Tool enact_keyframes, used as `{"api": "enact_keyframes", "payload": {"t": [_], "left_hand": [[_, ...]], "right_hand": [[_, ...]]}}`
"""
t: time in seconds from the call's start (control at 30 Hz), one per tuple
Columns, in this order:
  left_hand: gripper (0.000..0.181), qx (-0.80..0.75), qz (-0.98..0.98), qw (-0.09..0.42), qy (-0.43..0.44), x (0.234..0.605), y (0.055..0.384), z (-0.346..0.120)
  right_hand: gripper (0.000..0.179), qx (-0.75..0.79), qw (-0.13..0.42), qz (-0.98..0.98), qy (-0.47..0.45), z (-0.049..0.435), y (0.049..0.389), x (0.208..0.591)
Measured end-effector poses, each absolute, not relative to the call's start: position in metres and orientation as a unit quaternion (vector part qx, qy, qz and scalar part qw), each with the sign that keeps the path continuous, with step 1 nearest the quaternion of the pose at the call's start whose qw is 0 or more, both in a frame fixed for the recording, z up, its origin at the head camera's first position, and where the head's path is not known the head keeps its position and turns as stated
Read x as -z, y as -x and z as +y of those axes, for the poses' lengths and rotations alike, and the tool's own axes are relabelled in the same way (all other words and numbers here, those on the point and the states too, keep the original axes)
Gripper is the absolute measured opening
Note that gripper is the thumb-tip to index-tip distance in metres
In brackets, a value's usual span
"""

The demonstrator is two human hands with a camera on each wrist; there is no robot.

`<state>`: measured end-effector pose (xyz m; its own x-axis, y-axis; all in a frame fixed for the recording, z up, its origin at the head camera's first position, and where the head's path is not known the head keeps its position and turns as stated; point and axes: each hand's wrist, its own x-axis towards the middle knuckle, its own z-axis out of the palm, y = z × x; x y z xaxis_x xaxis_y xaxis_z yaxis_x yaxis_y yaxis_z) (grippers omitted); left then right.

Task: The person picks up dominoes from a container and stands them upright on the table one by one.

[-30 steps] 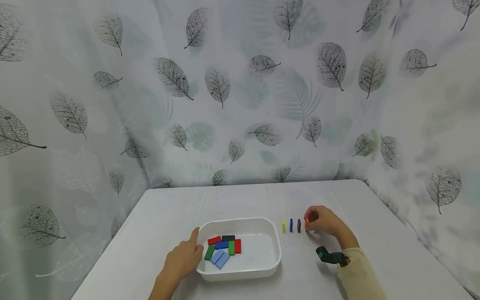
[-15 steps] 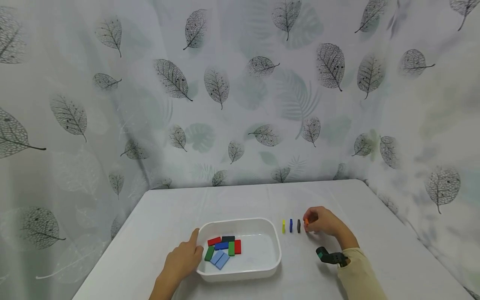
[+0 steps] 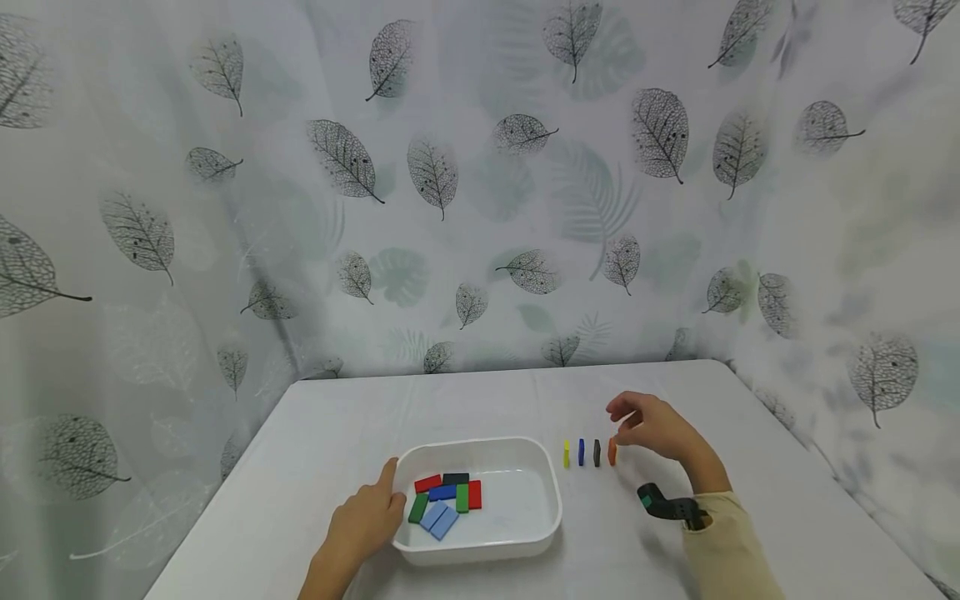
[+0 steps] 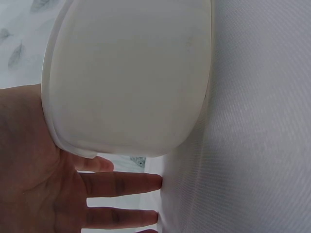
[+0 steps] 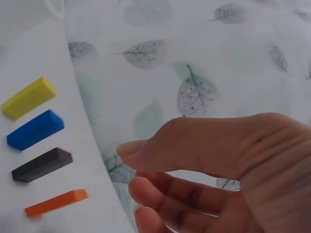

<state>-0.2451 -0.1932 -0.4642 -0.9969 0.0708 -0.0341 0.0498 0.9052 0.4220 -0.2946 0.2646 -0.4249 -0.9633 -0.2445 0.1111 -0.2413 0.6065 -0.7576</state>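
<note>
My right hand [image 3: 652, 427] hovers beside and above an orange domino block [image 3: 612, 452], its fingers loosely bent and holding nothing. In the right wrist view the thumb and fingertips are apart from that orange block, which stands on edge. Grey [image 5: 42, 165], blue [image 5: 35, 130] and yellow [image 5: 29, 98] blocks stand in line with it, small gaps between them. At the left end of a white plastic tray [image 3: 480, 551], my left hand [image 3: 362, 518] rests against the rim. The left wrist view shows its fingers extended, tips down at the white cloth.
Inside the tray, several blocks lie flat on its left side, among them a red one [image 3: 476, 494], a green one [image 3: 418, 508] and a light blue one [image 3: 444, 523]. A leaf-patterned curtain [image 3: 480, 192] surrounds the white-covered table [image 3: 450, 400].
My right hand has let go of the orange block and moved up and slightly right, leaving it standing at the row's right end. The left hand and tray stay put.
</note>
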Motion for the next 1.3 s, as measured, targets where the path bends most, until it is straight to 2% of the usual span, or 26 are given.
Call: {"api": "enact_keyframes", "payload": {"t": [0.3, 0.73, 1.03, 1.3], "left_hand": [[0.062, -0.215, 0.976, 0.026, -0.030, 0.463, 0.245, -0.193], [0.062, -0.217, 0.975, 0.023, -0.030, 0.466, 0.247, -0.194], [0.062, -0.221, 0.975, 0.020, -0.031, 0.465, 0.246, -0.194], [0.062, -0.222, 0.974, 0.015, -0.032, 0.467, 0.245, -0.194]], "right_hand": [[0.035, 0.393, -0.076, 0.902, 0.163, 0.239, 0.284, 0.397], [0.026, 0.402, -0.160, 0.887, 0.162, 0.194, 0.278, 0.388], [0.024, 0.396, -0.187, 0.879, 0.188, 0.162, 0.278, 0.392], [0.023, 0.395, -0.167, 0.882, 0.195, 0.140, 0.276, 0.397]]}}
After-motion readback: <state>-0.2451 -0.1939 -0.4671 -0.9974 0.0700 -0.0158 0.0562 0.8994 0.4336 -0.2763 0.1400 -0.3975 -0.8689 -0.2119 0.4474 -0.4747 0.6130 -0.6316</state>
